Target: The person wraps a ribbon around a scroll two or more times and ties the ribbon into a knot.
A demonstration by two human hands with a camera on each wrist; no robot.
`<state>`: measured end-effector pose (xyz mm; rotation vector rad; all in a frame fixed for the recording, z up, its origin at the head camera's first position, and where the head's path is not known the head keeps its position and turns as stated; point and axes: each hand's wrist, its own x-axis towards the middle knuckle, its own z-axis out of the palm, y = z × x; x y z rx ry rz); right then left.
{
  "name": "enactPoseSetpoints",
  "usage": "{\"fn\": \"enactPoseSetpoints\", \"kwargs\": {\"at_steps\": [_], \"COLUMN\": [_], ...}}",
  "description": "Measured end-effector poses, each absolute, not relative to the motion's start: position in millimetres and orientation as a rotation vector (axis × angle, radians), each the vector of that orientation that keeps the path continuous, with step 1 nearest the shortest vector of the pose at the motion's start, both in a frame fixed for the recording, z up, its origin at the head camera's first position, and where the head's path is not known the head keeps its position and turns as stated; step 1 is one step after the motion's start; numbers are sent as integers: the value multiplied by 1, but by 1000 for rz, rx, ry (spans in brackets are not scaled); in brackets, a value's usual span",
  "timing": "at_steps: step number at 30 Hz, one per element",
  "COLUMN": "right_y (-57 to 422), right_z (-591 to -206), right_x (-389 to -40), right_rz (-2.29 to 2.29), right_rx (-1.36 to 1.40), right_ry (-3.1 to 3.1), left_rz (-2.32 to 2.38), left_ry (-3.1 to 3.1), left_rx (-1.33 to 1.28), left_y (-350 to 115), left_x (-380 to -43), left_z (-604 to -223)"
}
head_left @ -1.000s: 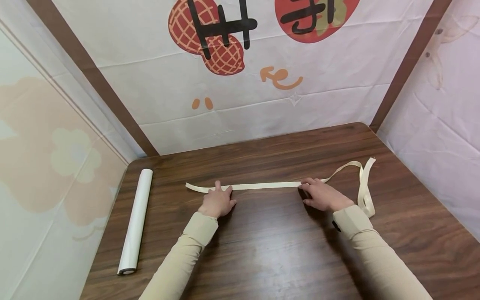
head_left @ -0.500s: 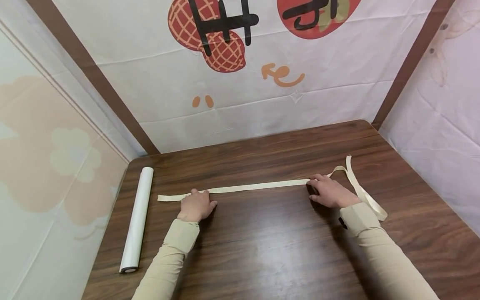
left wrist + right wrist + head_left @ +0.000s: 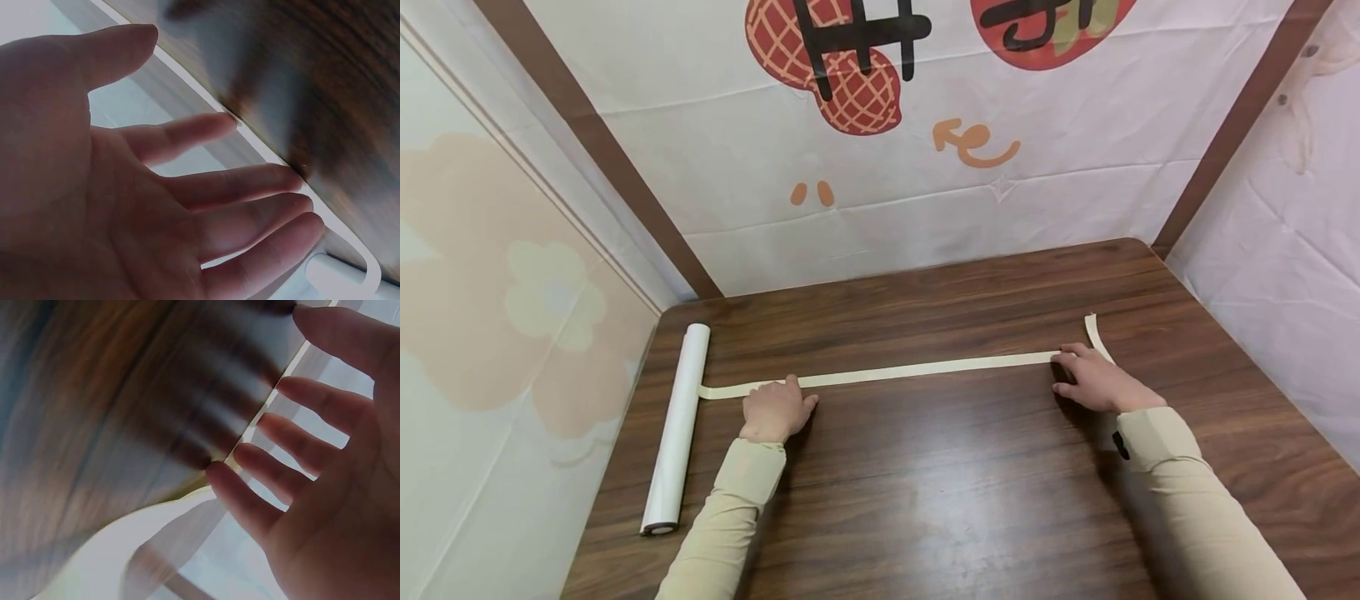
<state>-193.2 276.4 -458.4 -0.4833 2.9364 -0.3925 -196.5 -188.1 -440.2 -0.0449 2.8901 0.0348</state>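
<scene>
A long cream ribbon lies flat and nearly straight across the table, between my hands. My left hand rests its fingertips on it near the left end. In the left wrist view the fingers are extended and spread along the ribbon, with the thumb apart. Toward the right end, my right hand touches the ribbon with its fingertips. The right wrist view has those fingers nearly straight, pressing down on the ribbon. Beyond this hand a short tail of ribbon bends away toward the back; part is hidden by the hand.
A white roll with a dark-rimmed end lies lengthwise at the table's left side, and the ribbon's left end meets or nearly meets it. The brown wood-grain table backs onto a printed white fabric wall. More fabric hangs on both sides.
My hands have moved apart, the left one leftward and the right one rightward. The straight stretch of ribbon has grown, its left end reaching the roll. The loose loop on the right has shrunk from view.
</scene>
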Motion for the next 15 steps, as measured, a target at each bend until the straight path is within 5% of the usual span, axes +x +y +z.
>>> {"fn": "enactPoseSetpoints", "kwargs": {"at_steps": [15], "right_y": [321], "right_z": [-461], "right_x": [-198], "right_rz": [-346], "right_rx": [-384], "right_ry": [3004], "left_rz": [24], "left_ry": [2896], "left_rx": [-65], "left_y": [-195], "left_x": [-197], "left_z": [-439]}}
